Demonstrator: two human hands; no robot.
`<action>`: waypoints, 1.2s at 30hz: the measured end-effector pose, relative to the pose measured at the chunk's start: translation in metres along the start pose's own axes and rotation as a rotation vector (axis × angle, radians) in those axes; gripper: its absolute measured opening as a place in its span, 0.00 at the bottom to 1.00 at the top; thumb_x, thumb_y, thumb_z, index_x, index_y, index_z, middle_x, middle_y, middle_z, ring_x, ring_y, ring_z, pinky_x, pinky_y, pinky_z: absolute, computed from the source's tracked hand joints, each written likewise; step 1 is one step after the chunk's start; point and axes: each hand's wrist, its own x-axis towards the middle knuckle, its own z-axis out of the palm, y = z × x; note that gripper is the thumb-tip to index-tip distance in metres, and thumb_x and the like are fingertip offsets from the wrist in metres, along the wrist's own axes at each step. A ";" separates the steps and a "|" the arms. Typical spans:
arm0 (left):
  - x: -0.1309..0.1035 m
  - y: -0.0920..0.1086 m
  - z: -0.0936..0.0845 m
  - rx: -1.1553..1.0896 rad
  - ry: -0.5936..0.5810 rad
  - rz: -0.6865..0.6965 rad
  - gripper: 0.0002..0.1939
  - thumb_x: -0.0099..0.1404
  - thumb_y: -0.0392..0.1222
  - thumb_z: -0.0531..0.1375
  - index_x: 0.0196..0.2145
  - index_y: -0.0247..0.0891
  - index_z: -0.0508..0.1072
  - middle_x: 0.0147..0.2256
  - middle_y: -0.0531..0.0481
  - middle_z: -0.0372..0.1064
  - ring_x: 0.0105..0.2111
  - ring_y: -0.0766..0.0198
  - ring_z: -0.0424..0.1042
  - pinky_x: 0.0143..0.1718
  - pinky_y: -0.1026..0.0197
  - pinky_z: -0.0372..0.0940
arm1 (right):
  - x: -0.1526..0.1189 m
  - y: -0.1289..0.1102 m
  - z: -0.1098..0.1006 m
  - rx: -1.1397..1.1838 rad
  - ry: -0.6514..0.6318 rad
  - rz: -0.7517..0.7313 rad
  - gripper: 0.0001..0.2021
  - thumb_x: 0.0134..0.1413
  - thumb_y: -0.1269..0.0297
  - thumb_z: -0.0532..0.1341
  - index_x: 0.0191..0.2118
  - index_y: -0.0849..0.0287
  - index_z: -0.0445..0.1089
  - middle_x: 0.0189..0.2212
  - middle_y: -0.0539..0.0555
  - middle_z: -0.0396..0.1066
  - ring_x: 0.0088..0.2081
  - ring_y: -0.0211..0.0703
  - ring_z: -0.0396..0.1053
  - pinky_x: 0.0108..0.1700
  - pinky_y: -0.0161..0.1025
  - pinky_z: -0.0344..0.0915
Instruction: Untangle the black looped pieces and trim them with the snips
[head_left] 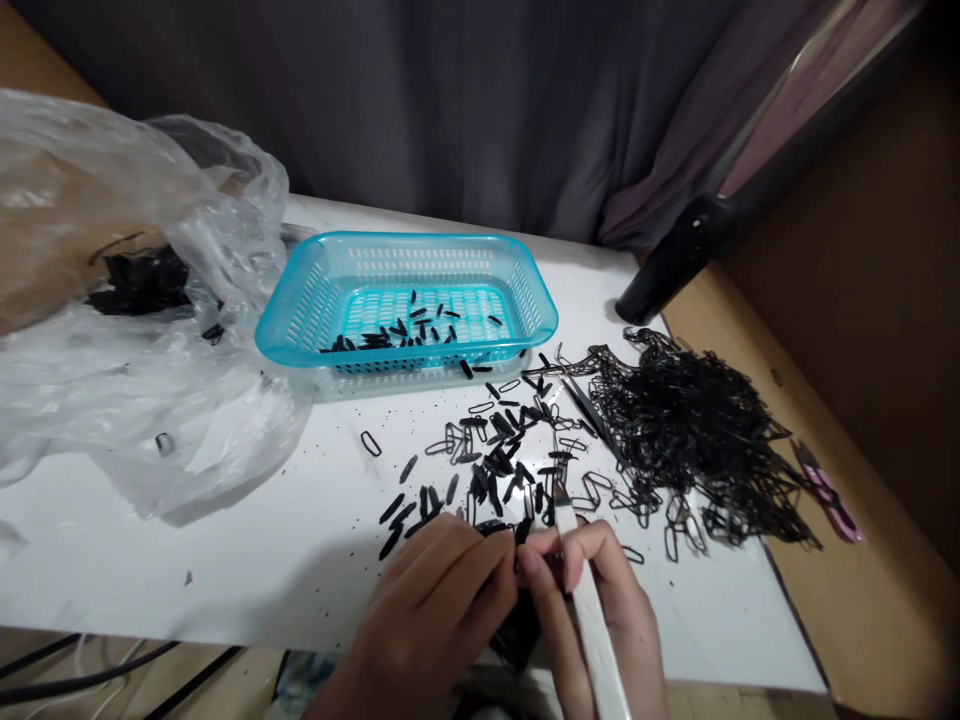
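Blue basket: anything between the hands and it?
Yes. Loose black pieces lie scattered on the white table between the hands, left and right, and the blue basket. All lie flat; nothing tall stands there.

Blue basket (525,300) with tiny slots, black bits (495,465) on white surface (262,540), clear bag (112,400), pink snips (829,492), white tool (596,630).

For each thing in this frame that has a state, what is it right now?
Blue basket: upright, a few black pieces inside.
Plastic bag: open, crumpled, dark material inside.
Black frame pile: tangled heap on the board.
Loose black pieces: scattered flat.
Left hand: pinching a black piece.
Right hand: gripping a white-handled tool.
Pink cutters: lying unused.
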 end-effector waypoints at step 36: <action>0.029 0.009 -0.025 -0.371 -0.195 -0.131 0.14 0.66 0.26 0.59 0.43 0.45 0.72 0.40 0.54 0.76 0.40 0.66 0.76 0.44 0.67 0.70 | 0.002 -0.001 -0.019 0.680 -0.260 0.367 0.14 0.55 0.62 0.69 0.32 0.55 0.61 0.31 0.47 0.70 0.26 0.33 0.68 0.33 0.31 0.65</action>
